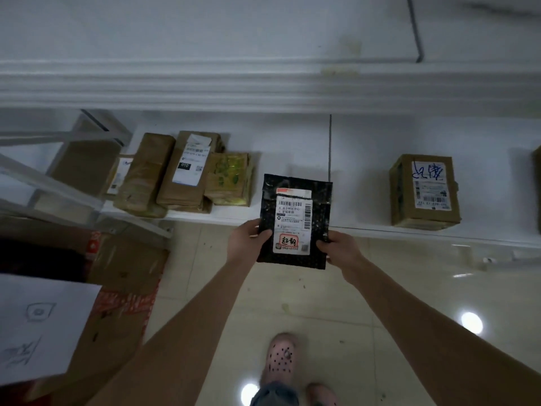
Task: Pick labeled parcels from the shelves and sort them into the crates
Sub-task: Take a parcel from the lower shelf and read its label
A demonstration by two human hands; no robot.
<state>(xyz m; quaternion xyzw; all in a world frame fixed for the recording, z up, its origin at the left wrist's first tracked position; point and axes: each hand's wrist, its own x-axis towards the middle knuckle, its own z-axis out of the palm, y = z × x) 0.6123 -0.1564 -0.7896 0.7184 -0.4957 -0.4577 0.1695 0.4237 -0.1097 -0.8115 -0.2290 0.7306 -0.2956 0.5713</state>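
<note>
I hold a flat black parcel (319, 200) with a white barcode label, label side up, in front of the low white shelf (360, 200). My left hand (246, 240) grips its lower left edge, thumb on top. My right hand (341, 250) grips its lower right edge. On the shelf to the left lie several brown taped parcels (164, 174), one with a white label marked 010, and a yellowish packet (231, 178). A brown box (424, 191) with blue handwriting on its label sits on the shelf to the right.
A cardboard crate (123, 271) with red tape stands on the floor at the left, with a white handwritten sheet (41, 326) on it. A white metal rack frame (58, 183) rises above it. Shiny tiled floor (395, 288) lies below, with my pink-shoed foot (279, 357).
</note>
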